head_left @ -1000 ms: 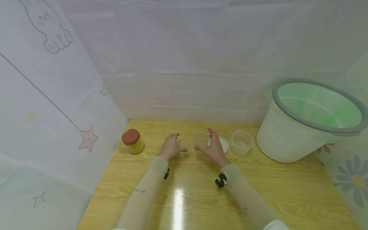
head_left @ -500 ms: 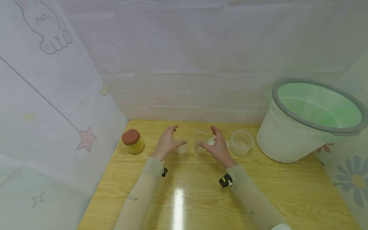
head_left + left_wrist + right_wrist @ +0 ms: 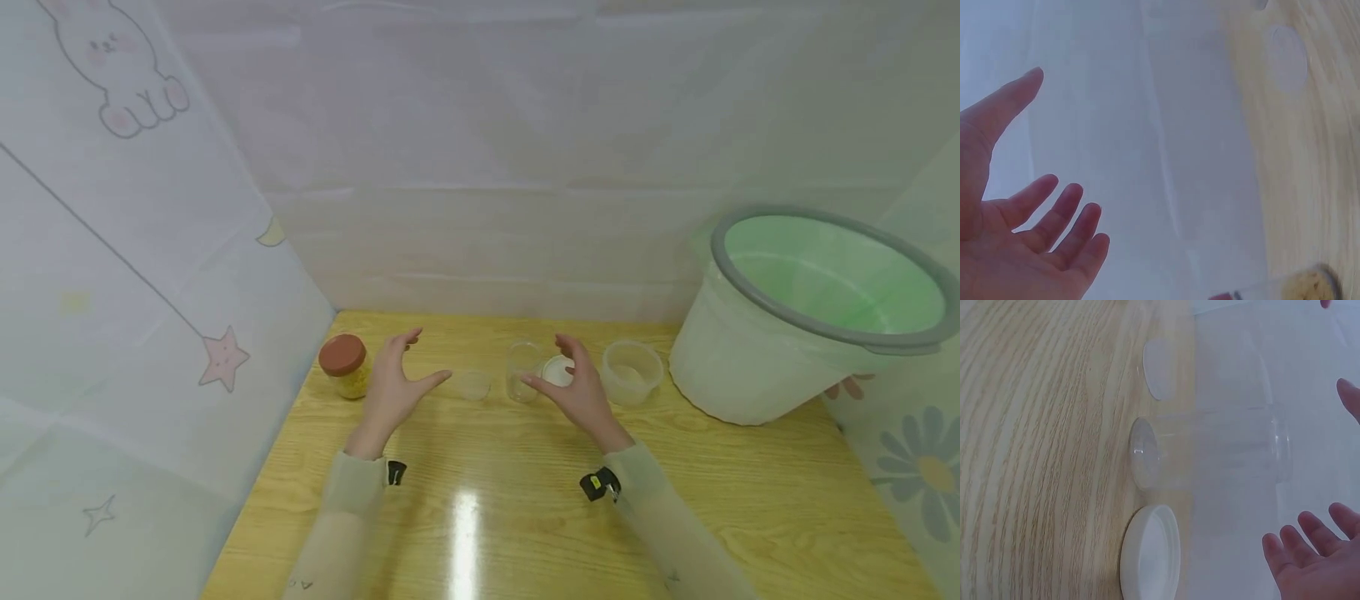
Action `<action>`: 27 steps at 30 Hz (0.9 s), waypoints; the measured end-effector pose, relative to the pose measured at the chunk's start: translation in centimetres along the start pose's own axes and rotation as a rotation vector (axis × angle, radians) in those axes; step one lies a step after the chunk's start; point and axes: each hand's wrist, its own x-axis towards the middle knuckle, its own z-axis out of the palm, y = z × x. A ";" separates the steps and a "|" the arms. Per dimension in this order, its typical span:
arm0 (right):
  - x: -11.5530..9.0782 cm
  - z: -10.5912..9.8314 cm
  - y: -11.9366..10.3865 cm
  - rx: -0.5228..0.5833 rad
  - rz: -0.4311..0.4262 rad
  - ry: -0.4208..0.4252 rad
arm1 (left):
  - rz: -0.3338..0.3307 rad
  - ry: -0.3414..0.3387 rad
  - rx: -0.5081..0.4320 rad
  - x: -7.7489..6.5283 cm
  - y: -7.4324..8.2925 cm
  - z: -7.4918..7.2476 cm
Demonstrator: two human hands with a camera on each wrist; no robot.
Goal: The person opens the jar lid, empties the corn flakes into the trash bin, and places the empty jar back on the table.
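My left hand (image 3: 388, 392), fingers and thumb spread apart, holds nothing. It hovers just right of a jar (image 3: 347, 367) with a red-brown lid and yellow bits inside, overlapping its edge in the head view. A thin translucent disc (image 3: 474, 385) lies flat on the table beyond my left thumb. To its right stands a clear lidless jar (image 3: 517, 379), upright. My right hand (image 3: 583, 398) is spread in a C shape beside this jar, holding nothing. Under its fingers in the head view, a white lid (image 3: 1150, 556) lies on the table, partly covered there.
Right of my right hand stands a translucent round tub (image 3: 632, 373). Farther right, a large white bucket (image 3: 738, 358) with a grey rim and green inside leans outward at the top. A pale sheet (image 3: 465, 250) hangs behind the wooden table (image 3: 480, 467).
My left hand has moved left, away from the disc and toward the red-lidded jar. My right hand has drawn slightly right, away from the clear jar. The disc now shows uncovered.
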 end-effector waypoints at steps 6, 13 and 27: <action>-0.8 -0.6 0.0 0.024 -0.003 0.009 | -0.009 0.123 0.035 -0.7 -0.9 -2.5; -2.1 -0.8 0.9 0.017 0.028 0.004 | -0.084 0.260 0.058 -0.7 -3.3 -4.4; -4.1 -0.5 1.4 0.043 0.063 -0.009 | -0.286 0.172 0.203 0.2 -10.6 -4.3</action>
